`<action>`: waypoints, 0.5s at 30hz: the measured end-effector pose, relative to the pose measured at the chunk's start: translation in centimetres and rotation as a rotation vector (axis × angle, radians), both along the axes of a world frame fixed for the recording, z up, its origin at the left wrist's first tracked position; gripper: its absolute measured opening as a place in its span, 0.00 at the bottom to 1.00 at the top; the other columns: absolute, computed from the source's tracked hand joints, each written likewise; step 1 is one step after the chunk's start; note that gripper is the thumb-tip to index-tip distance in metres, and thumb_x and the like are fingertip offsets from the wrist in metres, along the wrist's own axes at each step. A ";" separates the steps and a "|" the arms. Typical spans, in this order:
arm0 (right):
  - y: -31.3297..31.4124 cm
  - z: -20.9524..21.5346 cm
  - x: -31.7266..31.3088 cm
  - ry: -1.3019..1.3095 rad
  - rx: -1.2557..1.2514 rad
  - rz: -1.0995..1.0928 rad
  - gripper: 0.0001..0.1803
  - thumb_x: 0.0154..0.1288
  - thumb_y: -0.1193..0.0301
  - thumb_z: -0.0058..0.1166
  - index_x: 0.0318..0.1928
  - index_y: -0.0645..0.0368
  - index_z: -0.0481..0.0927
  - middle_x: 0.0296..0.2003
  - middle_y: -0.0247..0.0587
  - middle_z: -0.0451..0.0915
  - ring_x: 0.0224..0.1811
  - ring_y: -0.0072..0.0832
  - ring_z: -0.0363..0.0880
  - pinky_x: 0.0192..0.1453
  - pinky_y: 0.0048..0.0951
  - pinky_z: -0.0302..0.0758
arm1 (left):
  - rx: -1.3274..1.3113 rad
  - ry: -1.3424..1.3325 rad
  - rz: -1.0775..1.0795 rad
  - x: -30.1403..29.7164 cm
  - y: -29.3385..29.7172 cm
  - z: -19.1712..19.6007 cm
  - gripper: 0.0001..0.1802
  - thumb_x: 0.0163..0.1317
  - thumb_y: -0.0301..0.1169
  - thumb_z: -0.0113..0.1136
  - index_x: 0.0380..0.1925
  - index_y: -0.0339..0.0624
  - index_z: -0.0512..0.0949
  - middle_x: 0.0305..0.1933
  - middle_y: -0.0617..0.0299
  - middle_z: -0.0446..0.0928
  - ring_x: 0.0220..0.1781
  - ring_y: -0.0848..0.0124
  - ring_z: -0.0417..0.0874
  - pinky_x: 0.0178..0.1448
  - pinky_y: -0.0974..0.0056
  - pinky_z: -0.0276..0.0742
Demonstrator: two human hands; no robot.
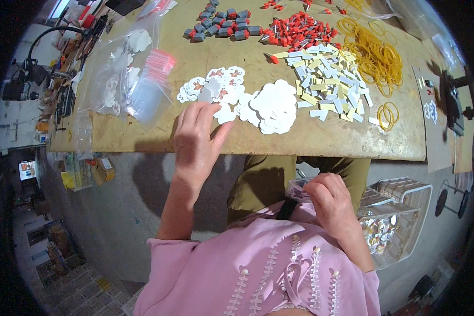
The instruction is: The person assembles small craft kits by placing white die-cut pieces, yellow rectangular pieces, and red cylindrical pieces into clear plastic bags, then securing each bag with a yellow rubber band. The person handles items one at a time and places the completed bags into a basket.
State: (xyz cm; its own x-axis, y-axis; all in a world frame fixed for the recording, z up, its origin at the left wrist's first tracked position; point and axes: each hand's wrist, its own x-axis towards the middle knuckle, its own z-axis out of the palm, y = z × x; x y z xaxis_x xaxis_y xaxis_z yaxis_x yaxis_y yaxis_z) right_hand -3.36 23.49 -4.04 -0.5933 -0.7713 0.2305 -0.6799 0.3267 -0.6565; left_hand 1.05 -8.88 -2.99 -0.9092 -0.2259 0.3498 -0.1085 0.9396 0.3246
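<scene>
My left hand reaches over the table's near edge with its thumb spread from the fingers. Its fingertips are at a loose group of white scalloped cards, some printed with brown figures. A greyish blank card lies just beyond the fingertips. Right of the hand is a thicker heap of blank white scalloped cards. Down at my lap, my right hand is closed on a small clear plastic bag with something purplish in it. The fingertips there are partly hidden.
On the table lie clear bags with pink tops, grey-and-red cylinders, small red pointed parts, yellow and white strips and yellow rubber bands. White plastic baskets stand at my right, holding small packets.
</scene>
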 end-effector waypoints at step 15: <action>0.0 0.2 0.3 0.032 0.032 -0.006 0.16 0.53 0.79 0.62 0.46 0.63 0.84 0.46 0.47 0.81 0.50 0.47 0.82 0.56 0.45 0.79 | 0.057 -0.038 -0.090 2.8 2.4 1.2 0.29 0.49 0.32 0.86 0.51 0.40 0.84 0.51 0.54 0.83 0.57 0.50 0.83 0.61 0.50 0.81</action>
